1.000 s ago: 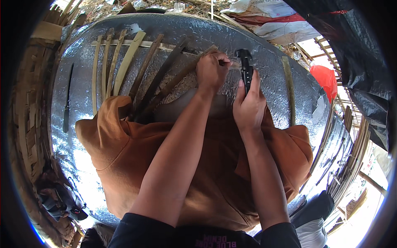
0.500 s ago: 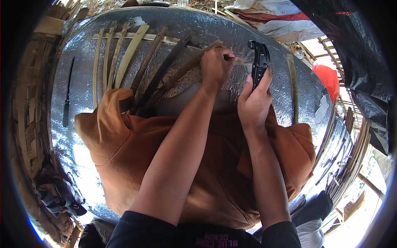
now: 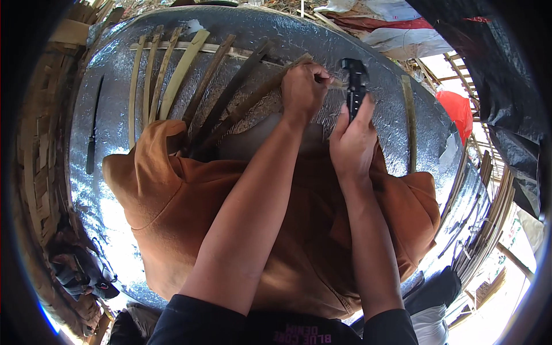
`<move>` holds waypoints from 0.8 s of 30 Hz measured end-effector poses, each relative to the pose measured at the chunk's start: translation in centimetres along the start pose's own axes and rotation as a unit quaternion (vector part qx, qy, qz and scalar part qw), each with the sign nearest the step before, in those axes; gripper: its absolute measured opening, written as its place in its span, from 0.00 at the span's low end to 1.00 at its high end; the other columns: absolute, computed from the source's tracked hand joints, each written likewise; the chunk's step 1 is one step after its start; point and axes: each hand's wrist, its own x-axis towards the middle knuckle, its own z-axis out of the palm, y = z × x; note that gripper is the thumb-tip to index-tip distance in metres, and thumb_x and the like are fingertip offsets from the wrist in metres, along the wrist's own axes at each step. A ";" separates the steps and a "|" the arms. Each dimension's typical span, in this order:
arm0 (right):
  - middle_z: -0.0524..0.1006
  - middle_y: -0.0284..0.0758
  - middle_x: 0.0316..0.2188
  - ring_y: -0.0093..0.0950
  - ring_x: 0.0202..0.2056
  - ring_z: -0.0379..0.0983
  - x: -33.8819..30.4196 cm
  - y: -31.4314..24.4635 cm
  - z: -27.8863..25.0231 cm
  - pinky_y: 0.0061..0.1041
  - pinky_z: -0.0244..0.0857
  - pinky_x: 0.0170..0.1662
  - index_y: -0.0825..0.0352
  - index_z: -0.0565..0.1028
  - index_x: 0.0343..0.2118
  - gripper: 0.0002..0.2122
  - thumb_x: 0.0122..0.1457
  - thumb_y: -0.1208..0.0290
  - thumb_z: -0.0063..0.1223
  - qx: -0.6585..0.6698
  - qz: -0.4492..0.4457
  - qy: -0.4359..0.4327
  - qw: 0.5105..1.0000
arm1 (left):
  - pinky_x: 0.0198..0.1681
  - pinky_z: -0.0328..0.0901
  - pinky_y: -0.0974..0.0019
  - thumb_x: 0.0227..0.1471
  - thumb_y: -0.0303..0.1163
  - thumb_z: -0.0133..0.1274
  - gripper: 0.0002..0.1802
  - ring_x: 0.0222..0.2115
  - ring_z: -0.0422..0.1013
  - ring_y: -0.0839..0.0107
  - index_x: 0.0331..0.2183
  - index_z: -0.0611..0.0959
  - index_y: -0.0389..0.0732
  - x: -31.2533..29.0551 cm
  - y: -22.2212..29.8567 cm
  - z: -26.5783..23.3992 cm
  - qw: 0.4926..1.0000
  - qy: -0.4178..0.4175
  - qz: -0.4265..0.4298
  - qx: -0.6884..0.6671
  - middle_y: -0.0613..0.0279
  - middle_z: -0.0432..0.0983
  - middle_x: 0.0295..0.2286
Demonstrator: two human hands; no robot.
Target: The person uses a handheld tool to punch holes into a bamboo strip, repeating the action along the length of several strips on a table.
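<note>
Below us spreads a silver sheet, and on it bamboo strips fan out across a pale crosspiece. Our right grip wraps the handle of a black hammer, just right of our left grip, curled over the crosspiece; what that one pinches, we cannot tell.

I see the black hammer partly blurred in the right hand; the curled left hand hides whatever lies within, and brown cloth covers the lower ends of the wooden strips.
</note>
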 end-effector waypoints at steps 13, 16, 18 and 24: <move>0.79 0.60 0.31 0.58 0.33 0.78 -0.2 0.3 0.5 0.55 0.70 0.35 0.75 0.59 0.61 0.24 0.64 0.74 0.50 -0.046 0.044 -0.069 0.996 | 0.39 0.74 0.58 0.39 0.23 0.65 0.07 0.32 0.81 0.56 0.28 0.90 0.41 0.2 0.0 -0.2 1.000 -0.008 -0.017 0.005 0.56 0.84 0.30; 0.79 0.60 0.31 0.59 0.33 0.78 -0.4 0.5 0.7 0.55 0.70 0.36 0.75 0.60 0.61 0.25 0.63 0.75 0.51 -0.052 0.031 -0.059 0.996 | 0.39 0.73 0.57 0.39 0.24 0.65 0.07 0.31 0.81 0.56 0.28 0.89 0.41 0.1 -0.2 -0.3 1.000 0.005 0.024 0.018 0.55 0.84 0.31; 0.79 0.60 0.30 0.59 0.32 0.78 -0.2 0.2 0.8 0.54 0.70 0.36 0.75 0.60 0.61 0.25 0.63 0.75 0.51 -0.045 0.034 -0.062 0.997 | 0.39 0.73 0.57 0.40 0.24 0.65 0.08 0.32 0.81 0.55 0.28 0.89 0.41 0.2 -0.2 -0.3 1.000 0.002 0.010 0.019 0.54 0.84 0.31; 0.79 0.60 0.31 0.60 0.33 0.77 -0.2 0.5 0.8 0.54 0.70 0.36 0.75 0.60 0.61 0.25 0.63 0.74 0.51 -0.024 0.037 -0.060 0.997 | 0.41 0.74 0.59 0.39 0.29 0.70 0.14 0.34 0.81 0.58 0.33 0.89 0.41 0.2 0.2 -0.3 0.999 -0.011 -0.015 0.048 0.58 0.84 0.32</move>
